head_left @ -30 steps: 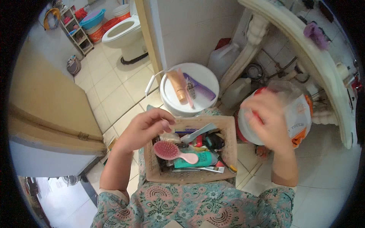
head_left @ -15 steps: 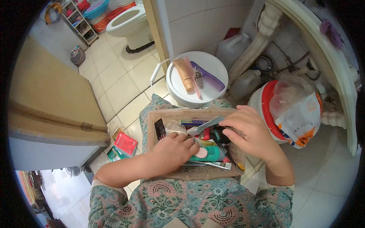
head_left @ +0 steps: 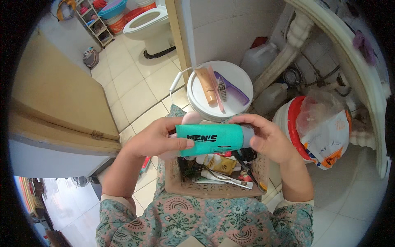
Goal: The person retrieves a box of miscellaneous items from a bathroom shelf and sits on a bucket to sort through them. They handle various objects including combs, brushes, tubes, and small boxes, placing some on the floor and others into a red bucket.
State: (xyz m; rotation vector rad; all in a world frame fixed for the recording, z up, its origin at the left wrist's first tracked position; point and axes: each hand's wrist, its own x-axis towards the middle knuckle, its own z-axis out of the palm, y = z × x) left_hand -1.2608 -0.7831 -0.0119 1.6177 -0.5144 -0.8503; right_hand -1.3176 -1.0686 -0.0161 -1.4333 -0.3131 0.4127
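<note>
Above the basket (head_left: 175, 190) on my lap, a green squeeze tube (head_left: 210, 140) lies level between both hands. My left hand (head_left: 158, 136) grips its flat end, thumb across the front. At the grey cap, my right hand (head_left: 269, 138) has its thumb and fingers closed around the end. A pale pink rounded piece (head_left: 191, 118) shows just over the tube by my left fingers; its kind is unclear. Inside the basket are a gold and white tube (head_left: 222, 164), a slim white tube (head_left: 226, 179) and dark items, partly hidden by the green tube and hands.
A white lidded bucket (head_left: 197, 101) ahead carries a tan tube (head_left: 206, 87), a purple comb (head_left: 235, 91), a pink slim piece (head_left: 216, 88) and a hair clip (head_left: 222, 89). On the right, a bucket with a red rim (head_left: 293, 127) holds plastic bags. A door (head_left: 61, 94) stands left.
Both hands have risen out of the basket, bringing up the green tube and the pale pink piece. The light blue flat item from my right hand is no longer visible.
</note>
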